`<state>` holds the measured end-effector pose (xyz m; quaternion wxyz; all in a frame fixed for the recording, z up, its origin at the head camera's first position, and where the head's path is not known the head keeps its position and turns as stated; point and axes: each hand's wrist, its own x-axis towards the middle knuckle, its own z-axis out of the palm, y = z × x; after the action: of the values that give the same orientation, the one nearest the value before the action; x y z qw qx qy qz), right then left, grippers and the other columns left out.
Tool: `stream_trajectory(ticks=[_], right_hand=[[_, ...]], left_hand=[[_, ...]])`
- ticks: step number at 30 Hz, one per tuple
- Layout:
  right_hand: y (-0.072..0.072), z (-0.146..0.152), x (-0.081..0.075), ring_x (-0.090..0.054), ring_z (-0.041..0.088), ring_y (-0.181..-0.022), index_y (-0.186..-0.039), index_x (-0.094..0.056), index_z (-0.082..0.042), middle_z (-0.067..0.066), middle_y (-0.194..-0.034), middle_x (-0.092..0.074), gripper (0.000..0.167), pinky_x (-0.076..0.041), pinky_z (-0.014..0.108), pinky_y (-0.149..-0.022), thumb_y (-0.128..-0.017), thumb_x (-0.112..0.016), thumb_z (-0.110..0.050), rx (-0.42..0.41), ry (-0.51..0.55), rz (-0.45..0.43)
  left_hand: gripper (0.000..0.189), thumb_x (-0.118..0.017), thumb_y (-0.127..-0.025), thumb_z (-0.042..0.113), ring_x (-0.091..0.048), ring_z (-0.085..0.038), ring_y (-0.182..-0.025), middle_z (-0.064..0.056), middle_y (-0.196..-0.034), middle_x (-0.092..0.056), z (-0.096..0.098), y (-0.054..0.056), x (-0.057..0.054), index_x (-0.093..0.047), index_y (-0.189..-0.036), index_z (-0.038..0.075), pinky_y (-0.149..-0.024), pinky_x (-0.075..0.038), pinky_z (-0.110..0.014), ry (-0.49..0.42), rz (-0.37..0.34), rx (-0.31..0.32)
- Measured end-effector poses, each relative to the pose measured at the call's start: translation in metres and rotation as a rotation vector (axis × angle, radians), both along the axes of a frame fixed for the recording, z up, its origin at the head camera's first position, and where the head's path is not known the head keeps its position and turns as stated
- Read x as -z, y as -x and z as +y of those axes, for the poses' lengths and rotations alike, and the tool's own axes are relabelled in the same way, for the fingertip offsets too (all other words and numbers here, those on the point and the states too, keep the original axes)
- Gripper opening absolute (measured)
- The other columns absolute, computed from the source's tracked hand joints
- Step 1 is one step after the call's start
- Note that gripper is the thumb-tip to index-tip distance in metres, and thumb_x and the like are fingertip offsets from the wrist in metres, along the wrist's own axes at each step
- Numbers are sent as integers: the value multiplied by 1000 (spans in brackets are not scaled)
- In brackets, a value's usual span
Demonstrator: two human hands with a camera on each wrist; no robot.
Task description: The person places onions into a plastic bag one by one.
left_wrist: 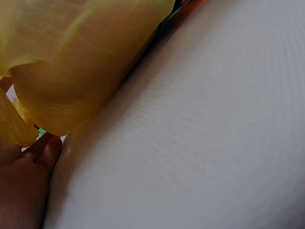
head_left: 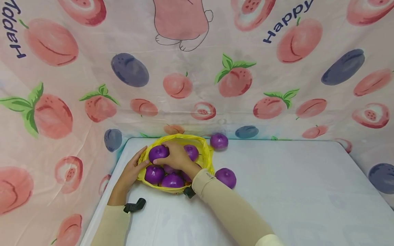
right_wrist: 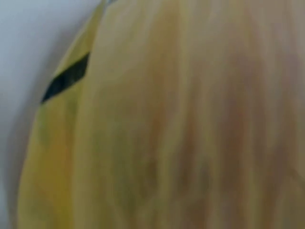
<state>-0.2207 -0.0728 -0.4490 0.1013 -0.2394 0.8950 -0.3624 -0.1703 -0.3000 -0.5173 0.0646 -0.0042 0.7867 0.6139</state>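
A yellow plastic bag point(head_left: 210, 159) stands with its mouth wide, several purple onions inside, one of them at the front point(head_left: 173, 180). My right hand point(head_left: 178, 155) reaches in over the bag and grips a purple onion point(head_left: 158, 153) near the left rim, thumb at its lower side, fingers over its top. At the bag's left edge my left hand point(head_left: 130, 171) holds the rim between thumb and fingers. The left wrist view has the bag's yellow side point(left_wrist: 71, 86) close up, beside part of the left hand point(left_wrist: 24, 183). Only yellow plastic point(right_wrist: 167, 114) and a dark printed stripe fill the right wrist view.
Outside the bag on its right lie two more purple onions, one by the table's back edge point(head_left: 219, 141) and one nearer the right forearm point(head_left: 226, 178). The white table point(head_left: 292, 184) meets a fruit-printed cloth point(head_left: 197, 68) behind and at the left.
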Motion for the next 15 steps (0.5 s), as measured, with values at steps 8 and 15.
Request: stream_trajectory(ticks=[8, 15], right_hand=[[1, -5, 3, -60, 22, -129, -151, -49, -15, 4, -144, -61, 83, -50, 39, -110, -84, -79, -54, 38, -4, -49], [1, -8, 6, -59, 22, -131, -152, -47, -17, 4, -144, -60, 83, -50, 41, -110, -85, -76, -56, 51, -48, -61]], left_hand=[[67, -60, -102, 39, -20, -28, -156, -1, -170, -22, 1, -1, -3, -29, -162, 36, -122, -32, -38, 21, -6, -9], [67, -60, -102, 41, -20, -29, -156, -2, -170, -21, 3, -2, -5, -29, -161, 38, -123, -31, -47, 28, -12, -12]])
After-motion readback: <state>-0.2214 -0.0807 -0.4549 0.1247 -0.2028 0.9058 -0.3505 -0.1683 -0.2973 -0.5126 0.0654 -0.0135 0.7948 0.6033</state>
